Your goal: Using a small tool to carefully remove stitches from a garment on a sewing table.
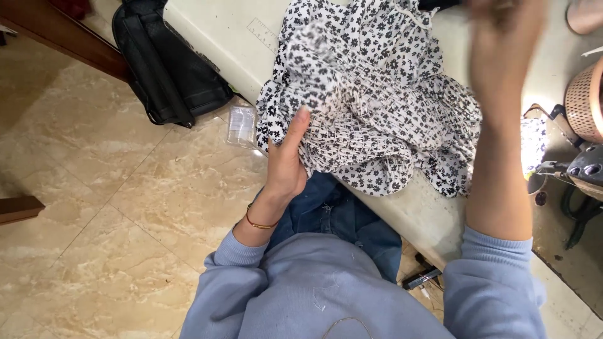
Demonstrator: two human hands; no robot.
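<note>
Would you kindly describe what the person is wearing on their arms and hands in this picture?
Both arms are in a light blue-grey sweatshirt whose ribbed cuffs are pushed up the forearms. The left hand is bare, with a thin gold bangle at the wrist. The right hand is blurred at the top edge; no glove shows, and any ring there cannot be made out. A few loose threads cling to the sweatshirt front.
</note>
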